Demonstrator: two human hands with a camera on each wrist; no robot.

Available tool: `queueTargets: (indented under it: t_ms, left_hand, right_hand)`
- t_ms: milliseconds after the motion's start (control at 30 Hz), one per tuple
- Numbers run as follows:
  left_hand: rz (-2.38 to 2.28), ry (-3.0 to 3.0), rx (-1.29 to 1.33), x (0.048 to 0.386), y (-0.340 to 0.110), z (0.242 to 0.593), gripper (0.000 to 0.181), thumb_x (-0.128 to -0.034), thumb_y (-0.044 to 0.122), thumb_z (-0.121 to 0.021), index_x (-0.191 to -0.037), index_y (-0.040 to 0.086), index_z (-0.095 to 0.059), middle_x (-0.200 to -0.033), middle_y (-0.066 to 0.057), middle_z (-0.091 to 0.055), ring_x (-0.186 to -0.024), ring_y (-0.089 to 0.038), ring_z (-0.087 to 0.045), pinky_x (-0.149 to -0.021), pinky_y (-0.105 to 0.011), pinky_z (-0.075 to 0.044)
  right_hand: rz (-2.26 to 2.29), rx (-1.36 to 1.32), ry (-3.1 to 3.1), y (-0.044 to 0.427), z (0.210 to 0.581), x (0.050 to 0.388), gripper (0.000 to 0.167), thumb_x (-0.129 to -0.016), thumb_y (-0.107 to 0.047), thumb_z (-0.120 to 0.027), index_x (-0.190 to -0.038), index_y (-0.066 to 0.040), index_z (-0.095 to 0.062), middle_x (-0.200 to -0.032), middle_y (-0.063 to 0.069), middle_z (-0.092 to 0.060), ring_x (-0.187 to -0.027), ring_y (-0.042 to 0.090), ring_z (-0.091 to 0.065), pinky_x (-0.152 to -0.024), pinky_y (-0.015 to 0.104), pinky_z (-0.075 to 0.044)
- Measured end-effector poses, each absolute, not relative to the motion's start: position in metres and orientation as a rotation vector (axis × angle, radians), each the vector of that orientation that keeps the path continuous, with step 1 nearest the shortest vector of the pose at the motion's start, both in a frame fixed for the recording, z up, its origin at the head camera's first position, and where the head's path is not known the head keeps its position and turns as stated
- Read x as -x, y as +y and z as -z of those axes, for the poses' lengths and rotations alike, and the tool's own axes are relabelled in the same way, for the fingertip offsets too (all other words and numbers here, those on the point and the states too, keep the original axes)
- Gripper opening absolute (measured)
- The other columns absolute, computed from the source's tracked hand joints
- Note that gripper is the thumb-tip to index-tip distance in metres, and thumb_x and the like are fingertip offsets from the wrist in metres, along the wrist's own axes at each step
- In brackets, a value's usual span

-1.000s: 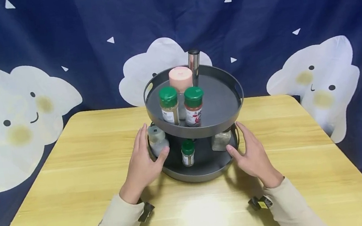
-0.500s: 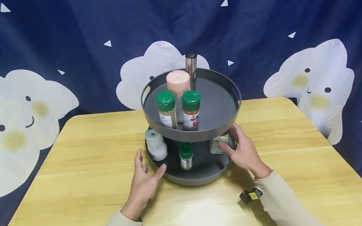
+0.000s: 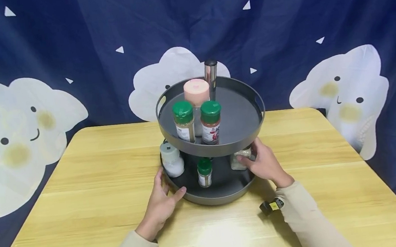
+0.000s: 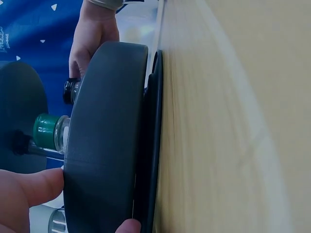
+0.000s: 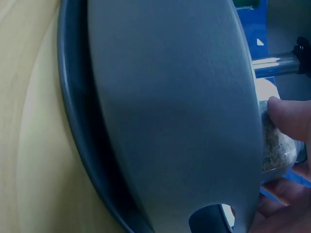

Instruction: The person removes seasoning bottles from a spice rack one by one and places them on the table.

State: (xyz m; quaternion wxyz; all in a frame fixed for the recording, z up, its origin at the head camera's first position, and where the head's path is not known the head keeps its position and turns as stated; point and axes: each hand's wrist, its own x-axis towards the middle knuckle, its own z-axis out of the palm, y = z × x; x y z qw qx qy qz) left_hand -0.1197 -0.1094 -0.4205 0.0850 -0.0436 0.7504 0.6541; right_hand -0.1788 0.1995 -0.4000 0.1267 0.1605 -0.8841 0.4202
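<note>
A dark grey two-tier turntable stands on the table, its upper tray (image 3: 242, 120) above its lower tray (image 3: 216, 199). My left hand (image 3: 159, 208) grips the lower tray's near left wall; in the left wrist view the thumb lies on the upper edge and a fingertip at the lower one. With thumb and fingers, my right hand (image 3: 265, 163) holds a clear jar (image 5: 278, 151) of greyish grains at the lower tray's right side. Also on that tray are a white-capped jar (image 3: 172, 161) of white contents and a small green-capped spice jar (image 3: 205, 173).
Two green-capped spice jars, one brown (image 3: 184, 123) and one red (image 3: 211, 124), stand on the upper tray. Behind them are a pink-lidded container (image 3: 196, 90) and a metal post (image 3: 210, 74). The wooden table (image 3: 80, 195) meets a blue cloud-patterned cloth (image 3: 264, 29).
My left hand has moved down from beside the white-capped jar to the lower tray's wall. My right hand has moved inward and taken hold of the jar of grains.
</note>
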Motion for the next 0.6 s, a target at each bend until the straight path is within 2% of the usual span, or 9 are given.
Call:
queueTargets:
  t_ms: [67,233,433,600]
  left_hand:
    - [-1.957,2.229,0.112,0.1195,-0.1099,0.4204,0.096,-0.0894,0.006,-0.068,-0.155,0.008,0.001,-0.159,-0.023,-0.001,-0.140,-0.048,-0.017,-0.113,-0.049,-0.026]
    - [-1.968,2.226,0.088,0.1186,-0.1117,0.4208,0.096,-0.0896,0.006,-0.069,-0.155,0.007,0.002,-0.158,-0.024,-0.001,-0.140,-0.047,-0.016,-0.113,-0.048,-0.025]
    - [-1.966,2.239,0.077,0.1198,-0.1124,0.4229,0.096,-0.0894,0.006,-0.069,-0.155,0.006,0.001,-0.158,-0.026,-0.002,-0.141,-0.047,-0.017,-0.114,-0.048,-0.025]
    - [-1.976,2.235,0.067,0.1199,-0.1118,0.4244,0.096,-0.0893,0.007,-0.069,-0.155,0.006,0.001,-0.158,-0.025,-0.002,-0.141,-0.047,-0.016,-0.114,-0.048,-0.024]
  right_hand:
    - [-1.216,-0.485,-2.580,0.2011,0.3995,0.1803,0.053,-0.080,-0.008,-0.076,-0.126,-0.010,-0.049,-0.092,0.009,-0.061,-0.077,0.024,-0.054,-0.065,0.035,-0.045]
    - [-1.222,-0.527,-2.577,0.2038,0.3979,0.1835,0.055,-0.080,-0.007,-0.078,-0.128,-0.008,-0.051,-0.105,0.011,-0.067,-0.089,0.023,-0.061,-0.073,0.039,-0.052]
    - [-1.169,-0.502,-2.553,0.2035,0.3954,0.1830,0.047,-0.074,-0.013,-0.083,-0.113,-0.007,-0.058,-0.087,0.008,-0.067,-0.075,0.020,-0.060,-0.066,0.036,-0.052]
    - [-1.131,-0.511,-2.509,0.2039,0.3987,0.1827,0.049,-0.071,-0.013,-0.086,-0.111,-0.007,-0.058,-0.085,0.007,-0.068,-0.073,0.018,-0.062,-0.065,0.035,-0.053]
